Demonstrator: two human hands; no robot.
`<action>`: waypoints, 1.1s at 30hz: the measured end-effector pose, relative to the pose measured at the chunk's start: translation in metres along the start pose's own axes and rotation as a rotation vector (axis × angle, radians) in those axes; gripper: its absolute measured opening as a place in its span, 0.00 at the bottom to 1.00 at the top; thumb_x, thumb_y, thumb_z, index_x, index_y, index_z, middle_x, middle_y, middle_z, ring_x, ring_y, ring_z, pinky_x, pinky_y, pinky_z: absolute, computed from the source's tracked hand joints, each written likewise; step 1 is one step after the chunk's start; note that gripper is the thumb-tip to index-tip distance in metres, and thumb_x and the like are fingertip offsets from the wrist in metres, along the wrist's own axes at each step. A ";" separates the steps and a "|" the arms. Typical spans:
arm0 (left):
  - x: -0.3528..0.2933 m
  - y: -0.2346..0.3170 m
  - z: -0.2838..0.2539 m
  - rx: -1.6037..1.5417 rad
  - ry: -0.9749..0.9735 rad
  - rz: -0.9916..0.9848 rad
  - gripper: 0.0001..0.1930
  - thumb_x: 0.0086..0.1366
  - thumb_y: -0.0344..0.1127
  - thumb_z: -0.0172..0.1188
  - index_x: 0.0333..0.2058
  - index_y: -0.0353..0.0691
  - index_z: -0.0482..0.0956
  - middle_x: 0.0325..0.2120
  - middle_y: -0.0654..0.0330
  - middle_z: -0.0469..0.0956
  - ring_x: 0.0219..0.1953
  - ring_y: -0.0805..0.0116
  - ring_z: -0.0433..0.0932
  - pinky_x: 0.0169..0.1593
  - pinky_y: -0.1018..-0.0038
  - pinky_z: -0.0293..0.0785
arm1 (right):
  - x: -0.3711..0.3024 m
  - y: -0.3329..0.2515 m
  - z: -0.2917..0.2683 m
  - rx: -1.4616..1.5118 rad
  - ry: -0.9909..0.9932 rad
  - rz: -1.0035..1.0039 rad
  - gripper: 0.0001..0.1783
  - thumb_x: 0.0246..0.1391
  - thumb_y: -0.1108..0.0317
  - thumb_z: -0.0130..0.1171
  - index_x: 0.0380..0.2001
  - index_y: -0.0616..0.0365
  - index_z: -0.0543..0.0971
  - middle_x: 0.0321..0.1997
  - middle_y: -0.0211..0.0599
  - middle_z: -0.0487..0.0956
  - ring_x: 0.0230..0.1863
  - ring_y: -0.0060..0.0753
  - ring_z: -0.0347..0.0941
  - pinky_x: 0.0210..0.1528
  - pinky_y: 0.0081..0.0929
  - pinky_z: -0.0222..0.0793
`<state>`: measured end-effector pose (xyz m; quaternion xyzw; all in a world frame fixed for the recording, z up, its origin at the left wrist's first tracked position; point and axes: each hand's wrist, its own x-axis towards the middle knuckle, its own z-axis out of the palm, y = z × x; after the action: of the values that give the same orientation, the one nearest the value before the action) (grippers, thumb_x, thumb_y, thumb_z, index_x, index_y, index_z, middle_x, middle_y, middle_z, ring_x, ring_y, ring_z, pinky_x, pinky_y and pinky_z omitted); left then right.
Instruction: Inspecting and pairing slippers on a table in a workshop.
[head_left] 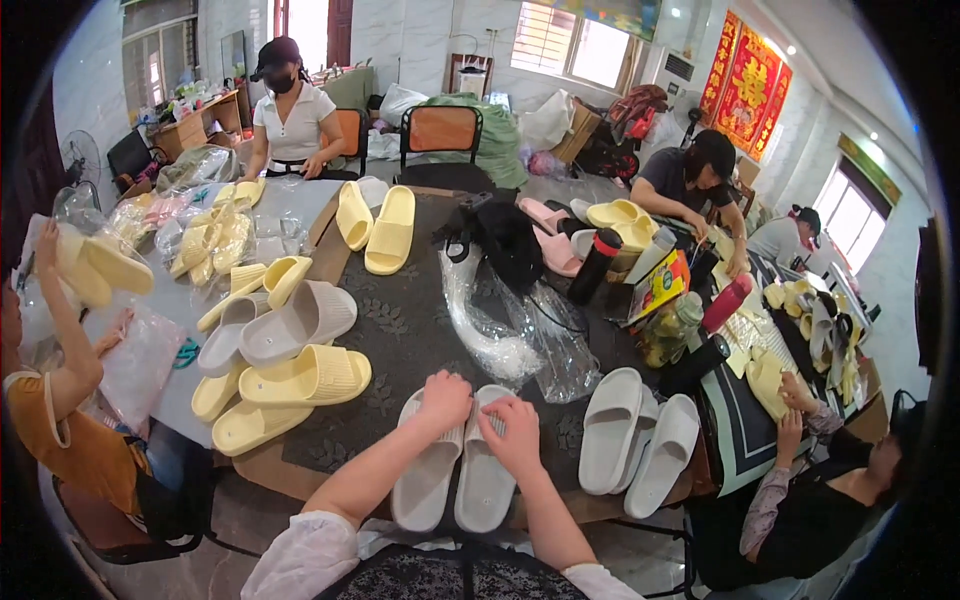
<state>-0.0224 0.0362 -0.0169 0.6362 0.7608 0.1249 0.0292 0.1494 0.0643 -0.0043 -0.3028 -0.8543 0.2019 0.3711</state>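
Side by side at the table's near edge lie two grey slippers, a left one [424,488] and a right one [485,488], with their toe ends away from me. My left hand [445,402] is closed over the strap of the left slipper, fingers curled at its inner side. Bent fingers of my right hand [512,432] grip the strap of the right slipper. The hands are close together, and the fingertips are partly hidden. Just beyond them lies a bundle of clear plastic strands [490,345] with clear plastic bags [560,345].
More grey slippers [612,430] lie to my right. On the left are stacked yellow slippers [305,375] and grey ones [298,325]. Bottles, including a black flask [594,268], stand at the right. Co-workers sit at both sides; one person [292,125] is at the far left.
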 end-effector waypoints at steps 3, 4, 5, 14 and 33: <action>-0.010 0.001 0.006 -0.289 0.158 -0.009 0.09 0.54 0.41 0.60 0.30 0.46 0.85 0.30 0.59 0.81 0.41 0.55 0.76 0.44 0.59 0.71 | -0.008 -0.001 -0.008 0.011 -0.014 0.005 0.10 0.45 0.62 0.65 0.31 0.52 0.80 0.38 0.34 0.76 0.44 0.42 0.71 0.48 0.38 0.64; -0.008 -0.001 0.012 -0.433 0.293 -0.004 0.09 0.56 0.42 0.61 0.32 0.48 0.85 0.27 0.60 0.81 0.36 0.55 0.77 0.41 0.58 0.71 | -0.008 0.001 -0.010 0.013 -0.057 0.017 0.10 0.46 0.60 0.65 0.32 0.51 0.80 0.39 0.33 0.76 0.44 0.42 0.71 0.48 0.38 0.65; -0.011 -0.002 0.011 -0.429 0.299 -0.013 0.09 0.56 0.42 0.61 0.32 0.48 0.85 0.27 0.60 0.81 0.36 0.55 0.77 0.41 0.58 0.71 | -0.007 -0.002 -0.010 0.023 -0.105 0.028 0.11 0.47 0.59 0.64 0.33 0.50 0.80 0.39 0.32 0.76 0.44 0.42 0.70 0.47 0.38 0.65; -0.010 -0.005 0.001 -1.204 0.488 -0.283 0.10 0.60 0.35 0.62 0.37 0.35 0.83 0.29 0.62 0.83 0.30 0.76 0.78 0.36 0.77 0.74 | 0.040 0.001 0.025 0.362 -0.203 0.397 0.11 0.54 0.64 0.63 0.34 0.60 0.80 0.30 0.32 0.80 0.31 0.26 0.75 0.36 0.25 0.70; -0.015 -0.005 -0.008 -1.224 0.289 -0.227 0.11 0.59 0.36 0.65 0.38 0.37 0.84 0.32 0.61 0.83 0.33 0.75 0.79 0.39 0.77 0.74 | 0.028 0.020 0.028 0.742 -0.087 0.495 0.06 0.54 0.70 0.63 0.34 0.61 0.81 0.27 0.22 0.78 0.29 0.13 0.70 0.34 0.14 0.66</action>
<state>-0.0257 0.0196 -0.0124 0.3967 0.6108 0.6174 0.2974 0.1211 0.0942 -0.0194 -0.3359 -0.6405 0.5900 0.3589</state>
